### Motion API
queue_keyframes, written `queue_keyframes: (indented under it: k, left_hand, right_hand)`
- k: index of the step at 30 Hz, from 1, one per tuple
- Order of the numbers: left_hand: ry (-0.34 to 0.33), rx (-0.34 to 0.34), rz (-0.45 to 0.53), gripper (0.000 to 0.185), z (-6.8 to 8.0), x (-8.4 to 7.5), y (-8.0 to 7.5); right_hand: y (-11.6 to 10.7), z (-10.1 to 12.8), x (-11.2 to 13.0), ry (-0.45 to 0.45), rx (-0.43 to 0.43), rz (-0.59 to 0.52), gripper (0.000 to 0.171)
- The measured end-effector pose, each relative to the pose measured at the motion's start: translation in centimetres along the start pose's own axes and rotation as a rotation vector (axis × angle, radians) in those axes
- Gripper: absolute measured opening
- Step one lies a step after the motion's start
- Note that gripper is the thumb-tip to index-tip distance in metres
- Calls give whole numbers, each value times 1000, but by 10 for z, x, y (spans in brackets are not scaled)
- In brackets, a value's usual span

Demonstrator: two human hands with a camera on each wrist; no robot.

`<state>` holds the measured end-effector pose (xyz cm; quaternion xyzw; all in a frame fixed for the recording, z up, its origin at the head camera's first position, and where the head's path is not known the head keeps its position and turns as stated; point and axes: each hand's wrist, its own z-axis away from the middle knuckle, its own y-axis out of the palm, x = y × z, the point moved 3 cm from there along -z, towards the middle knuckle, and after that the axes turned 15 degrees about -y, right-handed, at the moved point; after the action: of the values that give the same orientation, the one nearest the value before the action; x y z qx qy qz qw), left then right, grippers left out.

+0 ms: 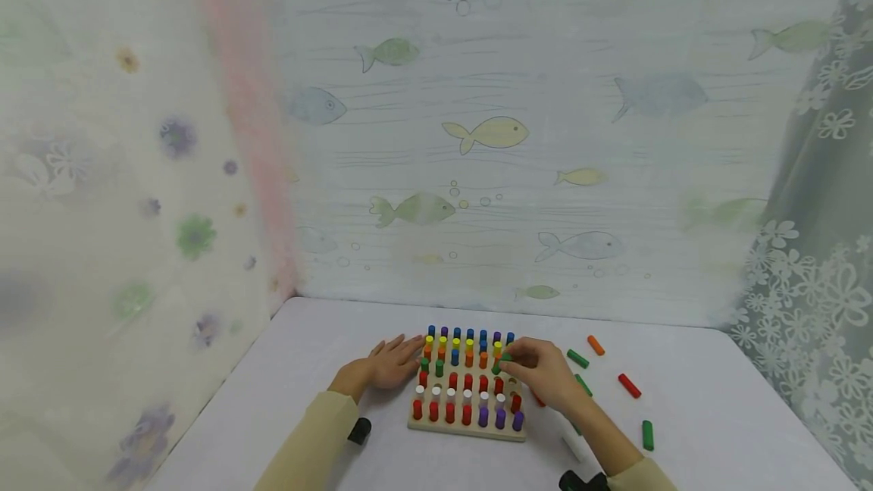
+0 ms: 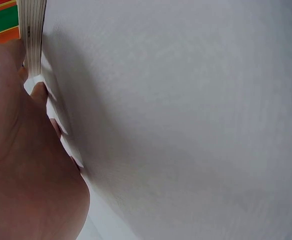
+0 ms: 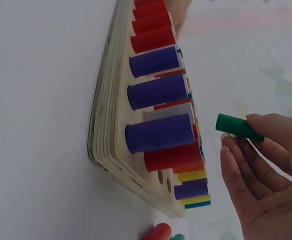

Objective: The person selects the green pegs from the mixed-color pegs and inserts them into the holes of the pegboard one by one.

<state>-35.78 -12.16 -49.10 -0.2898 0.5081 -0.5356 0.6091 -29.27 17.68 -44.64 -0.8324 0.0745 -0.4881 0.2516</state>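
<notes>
A wooden pegboard (image 1: 467, 429) full of coloured pegs lies on the white table. My left hand (image 1: 394, 362) rests flat on the table with straight fingers touching the board's left edge (image 2: 32, 35). My right hand (image 1: 539, 370) hovers over the board's right side and pinches a green peg (image 1: 501, 363) between thumb and fingertips. In the right wrist view that green peg (image 3: 238, 127) sits in my fingertips (image 3: 258, 122) just off the purple pegs (image 3: 158, 133), above some vacant holes (image 3: 161, 179) in the board (image 3: 111, 145).
Loose pegs lie to the right of the board: an orange one (image 1: 596, 345), green ones (image 1: 577, 358) (image 1: 647, 435), a red one (image 1: 629, 386). Fish-patterned curtains (image 1: 491, 135) wall in the table at the back and sides.
</notes>
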Motion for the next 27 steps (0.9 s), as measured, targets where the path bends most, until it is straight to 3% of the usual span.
queue_keyframes:
  k: [11,27]
  left_hand:
    - [-7,-9,12,59,-6,4,3]
    - [-13,2,5,57,3,-1,-2]
  right_hand:
    - [16,-10,4,0,-5,0,19]
    - [44,-24,9,-70,-5,45,20]
